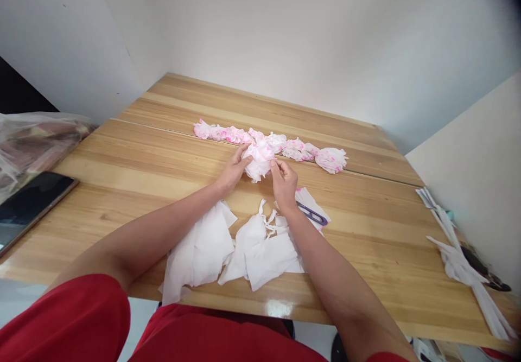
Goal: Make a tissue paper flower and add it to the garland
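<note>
Cradling a ruffled paper bloom [258, 162] between both hands, at the near side of the pink-and-white row [299, 149].

The left hand [233, 173] grips the bloom's left side, thumb in front; the right hand [285, 184] pinches its right edge, so neither is clearly nearer. The bloom is roundish, without a clear long axis, while the row runs left to right, its right end closer to the wearer. Whether bloom and row touch is unclear. White sheets [209, 245] and a purple tool [319, 216] lie on the wearer's side of the row.

The phone [30, 207] beside you runs off the left edge; your right forearm [334, 275] partly covers the white sheets [271, 253].
</note>
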Demonstrator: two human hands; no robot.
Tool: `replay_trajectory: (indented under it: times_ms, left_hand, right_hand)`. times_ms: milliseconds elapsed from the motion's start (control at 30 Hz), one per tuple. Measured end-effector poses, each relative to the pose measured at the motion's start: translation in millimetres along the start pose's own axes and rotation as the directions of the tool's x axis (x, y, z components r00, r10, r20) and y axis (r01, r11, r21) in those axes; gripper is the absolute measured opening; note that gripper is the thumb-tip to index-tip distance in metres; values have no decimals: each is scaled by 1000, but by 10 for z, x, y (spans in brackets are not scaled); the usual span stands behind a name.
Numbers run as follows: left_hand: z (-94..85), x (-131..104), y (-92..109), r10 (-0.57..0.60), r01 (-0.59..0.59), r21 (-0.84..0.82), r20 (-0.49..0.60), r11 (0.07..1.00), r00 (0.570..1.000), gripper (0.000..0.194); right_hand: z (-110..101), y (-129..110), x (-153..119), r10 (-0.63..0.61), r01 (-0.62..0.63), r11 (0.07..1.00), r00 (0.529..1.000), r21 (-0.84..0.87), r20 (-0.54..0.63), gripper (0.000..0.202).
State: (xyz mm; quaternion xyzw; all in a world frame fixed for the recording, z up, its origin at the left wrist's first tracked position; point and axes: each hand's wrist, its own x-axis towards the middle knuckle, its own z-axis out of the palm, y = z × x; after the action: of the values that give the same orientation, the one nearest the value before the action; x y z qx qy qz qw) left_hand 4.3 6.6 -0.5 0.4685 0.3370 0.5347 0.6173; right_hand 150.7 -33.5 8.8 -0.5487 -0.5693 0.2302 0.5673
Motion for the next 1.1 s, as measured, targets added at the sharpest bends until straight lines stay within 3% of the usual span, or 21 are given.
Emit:
replay_trajectory:
  times_ms: [167, 267, 333, 567, 733, 1100]
  left_hand:
    - [0, -32, 36, 53, -56, 155, 23, 986, 998, 54]
    - [-4, -64, 64, 84, -102, 289, 76, 952, 994, 56]
    - [-6, -84, 73, 114, -145, 353, 108, 924, 988, 57]
    - [6, -94, 56, 155, -196, 417, 130, 888, 979, 61]
    - [27, -98, 58, 145, -181, 315, 137, 932, 980, 28]
    - [33, -94, 91, 49, -55, 118, 54, 992, 997, 40]
  right_hand:
    - [-26, -47, -17, -204, 200, 975, 978, -102, -38, 25]
    - [-20, -80, -30, -341, 336, 913, 940, -233, 22, 24]
    - [-5, -82, -33, -368, 369, 878, 928, -306, 60, 27]
    - [15, -35, -29, -295, 290, 879, 954, -379, 46, 21]
    - [1, -48, -33, -238, 231, 917, 971, -324, 20, 25]
    - [-9, -42, -20, -40, 41, 999, 999, 33, -18, 31]
